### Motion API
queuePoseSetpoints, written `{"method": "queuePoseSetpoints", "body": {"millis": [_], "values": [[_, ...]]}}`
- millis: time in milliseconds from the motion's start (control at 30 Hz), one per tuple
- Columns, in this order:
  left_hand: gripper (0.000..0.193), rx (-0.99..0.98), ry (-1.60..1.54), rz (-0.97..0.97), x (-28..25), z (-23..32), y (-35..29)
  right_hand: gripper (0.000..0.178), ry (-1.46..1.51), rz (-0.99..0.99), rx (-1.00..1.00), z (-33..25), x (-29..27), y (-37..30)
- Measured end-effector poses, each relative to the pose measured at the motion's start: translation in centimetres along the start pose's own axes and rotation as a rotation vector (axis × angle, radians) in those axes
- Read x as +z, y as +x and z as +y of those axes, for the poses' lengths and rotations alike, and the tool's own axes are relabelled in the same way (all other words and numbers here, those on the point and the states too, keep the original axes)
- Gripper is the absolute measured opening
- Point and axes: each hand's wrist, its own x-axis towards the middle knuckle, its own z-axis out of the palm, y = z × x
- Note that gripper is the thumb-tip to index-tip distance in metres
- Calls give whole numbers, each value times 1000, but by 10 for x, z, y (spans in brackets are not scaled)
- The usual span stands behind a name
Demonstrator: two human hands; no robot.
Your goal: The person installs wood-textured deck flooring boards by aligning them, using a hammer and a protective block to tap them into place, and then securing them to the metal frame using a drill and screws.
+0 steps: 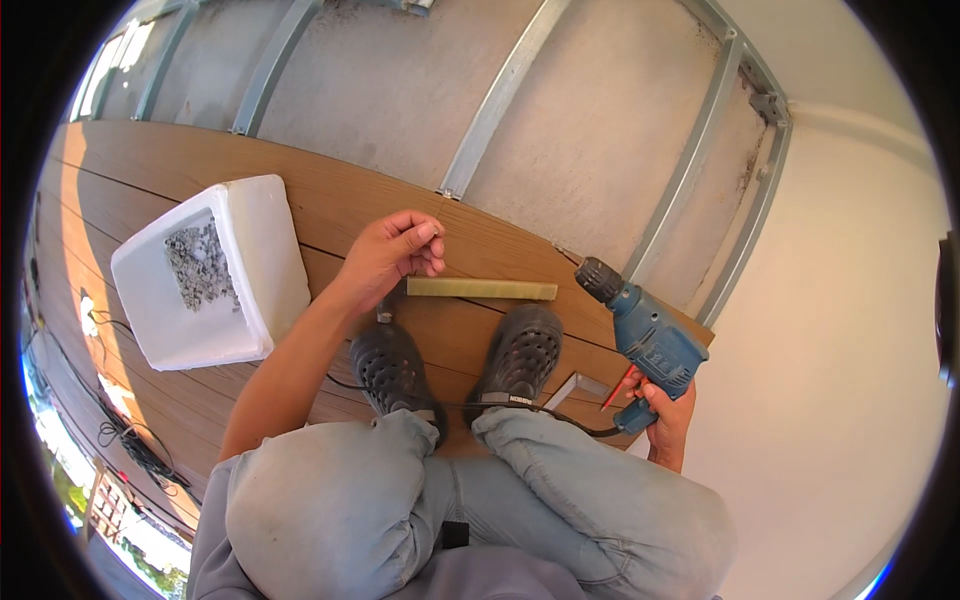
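My right hand [670,408] is wrapped round the handle of a blue power drill [655,340] with a black chuck. The drill's bit points up and left toward the wall frame. A thin red stick [617,390], perhaps a pencil, shows beside that hand's fingers. My left hand [405,245] is closed in a pinch above the boards; what sits between the fingertips is too small to make out. Just below it lies a yellowish strip [480,289], across the boards in front of my shoes. A white foam box [275,260] holding many small grey screws [203,265] stands left of my left hand.
Grey metal studs [505,95] stand against the bare wall ahead. A cream wall [815,330] rises at the right. A short metal channel piece [577,388] lies by my right shoe [520,350]. The drill's black cord [590,428] crosses my ankles; coiled cable [140,450] lies at left.
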Motion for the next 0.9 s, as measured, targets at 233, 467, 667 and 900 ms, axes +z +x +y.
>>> {"method": "queuePoseSetpoints", "body": {"millis": [233, 467, 667, 900], "values": [[23, -19, -29, -197, -3, -5, 3, 51, -123, -143, -68, -47, 62, 8], [26, -13, 2, -151, 9, -1, -3, 51, -170, -206, 4, -44, 76, 14], [26, -21, 174, -120, 3, 2, -2, 55, -282, -194, 16, -52, 79, 16], [25, -20, 71, -167, 4, -19, 12, 71, -252, -494, 147, -70, 64, 33]]}}
